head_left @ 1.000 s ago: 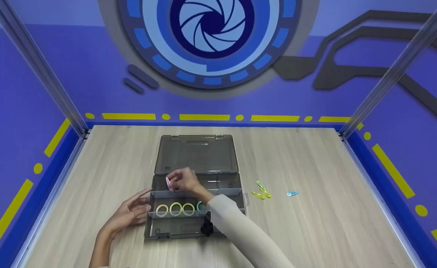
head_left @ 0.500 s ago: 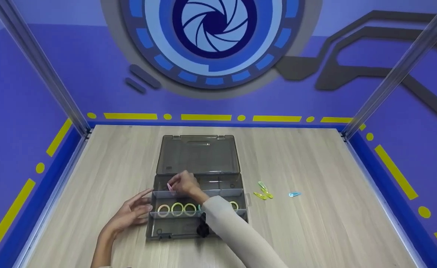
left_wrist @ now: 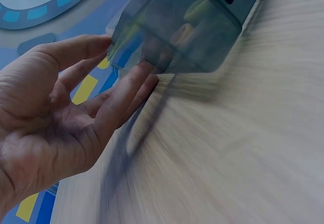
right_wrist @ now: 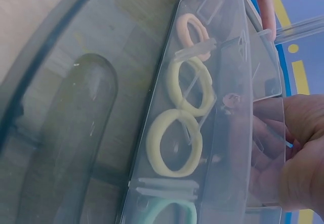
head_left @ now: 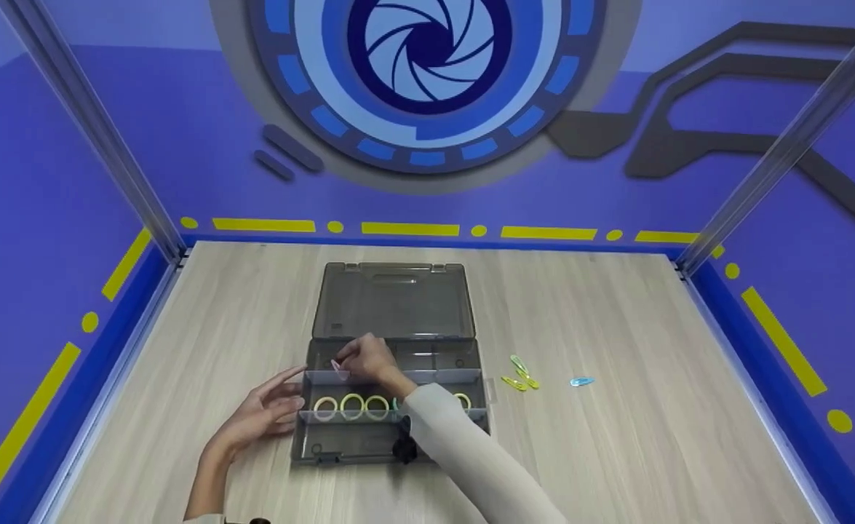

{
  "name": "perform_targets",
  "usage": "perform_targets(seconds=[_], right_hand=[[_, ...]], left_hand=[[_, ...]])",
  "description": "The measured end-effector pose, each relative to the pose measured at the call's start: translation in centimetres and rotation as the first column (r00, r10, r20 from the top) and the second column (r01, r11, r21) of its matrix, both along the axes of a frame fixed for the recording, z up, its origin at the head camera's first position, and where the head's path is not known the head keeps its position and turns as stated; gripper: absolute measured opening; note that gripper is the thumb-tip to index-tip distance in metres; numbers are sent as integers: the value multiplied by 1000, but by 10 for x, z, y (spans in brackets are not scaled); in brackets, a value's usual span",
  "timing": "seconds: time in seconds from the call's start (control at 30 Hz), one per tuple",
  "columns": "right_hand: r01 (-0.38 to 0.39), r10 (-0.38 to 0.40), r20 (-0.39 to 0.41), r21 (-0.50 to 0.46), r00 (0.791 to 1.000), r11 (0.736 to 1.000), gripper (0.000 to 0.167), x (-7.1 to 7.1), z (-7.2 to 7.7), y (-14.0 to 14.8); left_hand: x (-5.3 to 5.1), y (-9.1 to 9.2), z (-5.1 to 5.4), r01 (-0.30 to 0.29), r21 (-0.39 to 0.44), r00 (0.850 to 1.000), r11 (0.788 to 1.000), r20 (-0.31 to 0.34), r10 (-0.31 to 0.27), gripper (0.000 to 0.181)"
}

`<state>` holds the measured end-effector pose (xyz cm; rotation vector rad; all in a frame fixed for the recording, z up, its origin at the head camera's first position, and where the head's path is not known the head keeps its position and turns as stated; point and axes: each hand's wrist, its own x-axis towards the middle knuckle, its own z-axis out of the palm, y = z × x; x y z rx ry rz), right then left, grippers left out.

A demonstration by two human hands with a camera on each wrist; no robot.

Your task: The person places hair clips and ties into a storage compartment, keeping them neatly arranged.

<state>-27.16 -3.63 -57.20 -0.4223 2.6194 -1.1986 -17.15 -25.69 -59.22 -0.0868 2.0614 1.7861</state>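
Observation:
A smoky see-through divider box (head_left: pixel 358 440) stands with its lid (head_left: pixel 395 300) laid back. My right hand (head_left: pixel 369 358) reaches into the rear row at the left, pinching a pink hair clip (head_left: pixel 337 365); in the right wrist view, the divider partly veils those fingers. My left hand (head_left: pixel 252 416) has loosely bent fingers against the box's left side, also seen in the left wrist view. Along the middle row stand a peach hair tie (right_wrist: pixel 183 32), two yellow hair ties (right_wrist: pixel 154 145) and a teal hair tie (right_wrist: pixel 177 205). Another yellow hair tie (head_left: pixel 466 401) shows beyond my right sleeve.
Right of the box lie two yellow hair clips (head_left: pixel 514 383), a green hair clip (head_left: pixel 518 362) and, farther off, a blue hair clip (head_left: pixel 582 381). A black device (head_left: pixel 404 445) hangs under my right wrist, over the front row. Blue panels (head_left: pixel 201 175) enclose the table.
My right hand has dipped slightly within the rear row, still pinching the pink hair clip. My left hand keeps its place at the box's side. The whole view has shifted a little.

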Motion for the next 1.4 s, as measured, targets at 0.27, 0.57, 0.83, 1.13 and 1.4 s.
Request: perform_targets(seconds=[0.27,0.57,0.83,1.13,1.4], right_hand=[[-47,51,32,-132,998,990,13,-3,3,14],[-82,105,54,-322,993,943,18,6,18,53],[-116,143,37,-406,989,906,20,10,23,90],[-125,143,19,-392,989,912,24,12,21,127],[-80,139,105,-437,985,896,29,14,19,163]], left_hand=[[-1,0,-1,-23,2,1000,1000,-4,23,68],[-1,6,-3,-26,-5,1000,1000,-1,26,68],[-2,2,-2,-44,-35,999,998,16,45,69],[0,3,-4,-60,-33,998,998,31,61,70],[0,3,-3,-48,-15,999,999,18,48,69]])
